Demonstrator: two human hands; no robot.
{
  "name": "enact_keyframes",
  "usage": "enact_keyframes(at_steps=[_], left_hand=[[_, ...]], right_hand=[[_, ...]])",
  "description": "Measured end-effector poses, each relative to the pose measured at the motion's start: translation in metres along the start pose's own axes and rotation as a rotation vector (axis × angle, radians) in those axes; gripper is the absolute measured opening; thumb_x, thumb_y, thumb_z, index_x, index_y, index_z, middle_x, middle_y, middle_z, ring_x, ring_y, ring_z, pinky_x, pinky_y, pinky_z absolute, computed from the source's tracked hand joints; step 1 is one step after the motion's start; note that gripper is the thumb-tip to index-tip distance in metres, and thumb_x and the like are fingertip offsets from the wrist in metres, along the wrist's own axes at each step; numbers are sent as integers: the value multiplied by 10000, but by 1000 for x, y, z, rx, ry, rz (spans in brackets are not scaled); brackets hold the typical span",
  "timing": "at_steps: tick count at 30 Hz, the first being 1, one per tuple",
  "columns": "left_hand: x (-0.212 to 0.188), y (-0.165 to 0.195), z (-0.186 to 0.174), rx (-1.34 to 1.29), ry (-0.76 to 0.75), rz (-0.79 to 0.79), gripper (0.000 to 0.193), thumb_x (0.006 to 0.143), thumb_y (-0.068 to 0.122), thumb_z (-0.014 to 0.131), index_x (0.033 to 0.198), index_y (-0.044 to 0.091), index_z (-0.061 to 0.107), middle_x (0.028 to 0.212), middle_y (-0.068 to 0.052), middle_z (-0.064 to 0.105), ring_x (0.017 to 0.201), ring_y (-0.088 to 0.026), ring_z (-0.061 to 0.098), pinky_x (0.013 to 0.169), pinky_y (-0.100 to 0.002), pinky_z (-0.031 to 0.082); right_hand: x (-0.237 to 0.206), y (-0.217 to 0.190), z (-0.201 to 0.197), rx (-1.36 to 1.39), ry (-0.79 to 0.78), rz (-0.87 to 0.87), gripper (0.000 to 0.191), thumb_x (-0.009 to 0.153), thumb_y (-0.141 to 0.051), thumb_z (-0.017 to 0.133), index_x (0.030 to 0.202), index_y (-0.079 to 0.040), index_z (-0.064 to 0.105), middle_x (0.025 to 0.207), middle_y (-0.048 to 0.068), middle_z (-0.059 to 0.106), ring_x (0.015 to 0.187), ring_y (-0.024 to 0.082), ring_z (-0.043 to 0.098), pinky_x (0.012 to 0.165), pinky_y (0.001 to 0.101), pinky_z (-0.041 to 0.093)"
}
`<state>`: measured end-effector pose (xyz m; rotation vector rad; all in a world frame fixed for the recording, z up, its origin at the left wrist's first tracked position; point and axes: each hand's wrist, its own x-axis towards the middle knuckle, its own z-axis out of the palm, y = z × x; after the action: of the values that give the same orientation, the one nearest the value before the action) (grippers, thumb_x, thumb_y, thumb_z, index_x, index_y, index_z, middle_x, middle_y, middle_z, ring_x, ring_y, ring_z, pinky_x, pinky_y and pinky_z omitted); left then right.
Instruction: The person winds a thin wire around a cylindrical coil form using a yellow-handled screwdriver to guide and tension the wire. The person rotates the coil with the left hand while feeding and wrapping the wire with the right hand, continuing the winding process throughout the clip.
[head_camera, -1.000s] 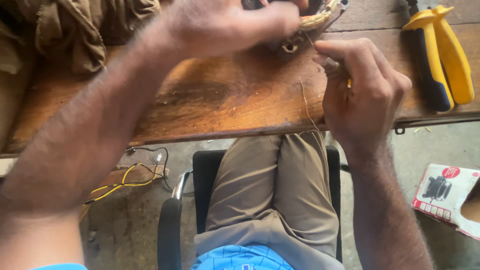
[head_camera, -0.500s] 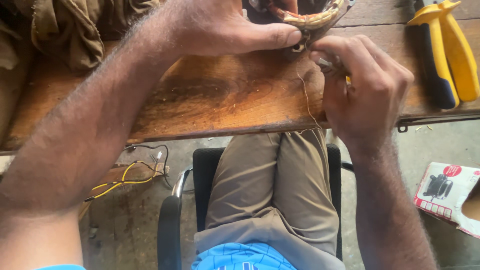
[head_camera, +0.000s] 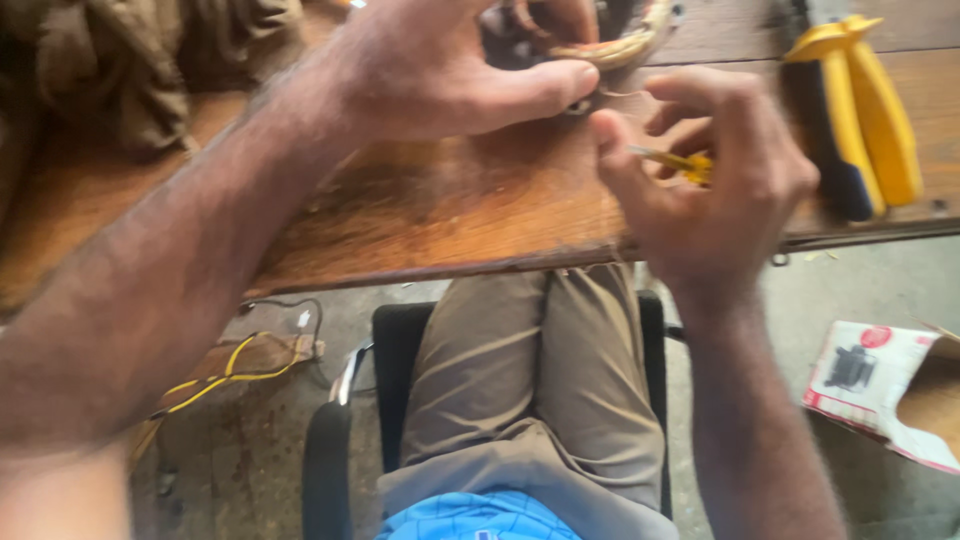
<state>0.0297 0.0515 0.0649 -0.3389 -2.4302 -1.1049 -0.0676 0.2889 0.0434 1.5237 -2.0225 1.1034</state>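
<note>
While my left hand (head_camera: 450, 70) pinched the coil (head_camera: 615, 45) at the tabletop's (head_camera: 450, 210) far edge, my right hand (head_camera: 715, 170), touching it, gripped a small yellow tool (head_camera: 685, 162); pliers (head_camera: 860, 110) lay alongside.

Workbench (head_camera: 450, 215): a worn brown wooden top is being seen across the upper part of the view, its front edge running above the knees
Pliers (head_camera: 860, 120): a yellow-handled pair is being left lying on the bench at the far right, handles toward the bench edge
Cloth (head_camera: 130, 70): a crumpled olive-brown heap is being kept at the bench's upper left corner
Chair (head_camera: 400, 350): a black seat is being sat on below the bench
Wires (head_camera: 235, 365): yellow and black strands are being left on the concrete floor at left
Carton (head_camera: 885, 385): an opened white and red cardboard box is being left lying on the floor at right
</note>
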Motion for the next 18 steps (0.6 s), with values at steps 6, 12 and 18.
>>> enact_keyframes(at_steps=[6, 12, 18], left_hand=[[4, 11, 2, 16, -1, -121, 228, 965, 254, 763, 1065, 52, 727, 932, -58, 740, 819, -133, 703, 730, -296, 567], [4, 5, 2, -15, -42, -30, 218, 1004, 206, 734, 1153, 48, 715, 1012, -56, 736, 908, -130, 707, 797, -291, 560], [4, 1, 6, -72, -31, -32, 205, 1001, 213, 731, 1101, 38, 694, 972, -54, 710, 910, -139, 699, 766, -308, 559]], right_hand=[[4, -6, 1, -23, -27, 29, 201, 1052, -85, 826, 1187, -50, 682, 1037, 78, 698, 828, 140, 705, 655, 265, 585], [6, -9, 1, -18, -20, 11, 187, 1054, -81, 822, 1171, -54, 679, 1032, 68, 692, 851, 139, 705, 705, 277, 593], [2, -6, 3, -49, -23, 37, 246, 1020, -107, 855, 1183, -58, 677, 984, 59, 677, 765, 125, 692, 652, 265, 573]])
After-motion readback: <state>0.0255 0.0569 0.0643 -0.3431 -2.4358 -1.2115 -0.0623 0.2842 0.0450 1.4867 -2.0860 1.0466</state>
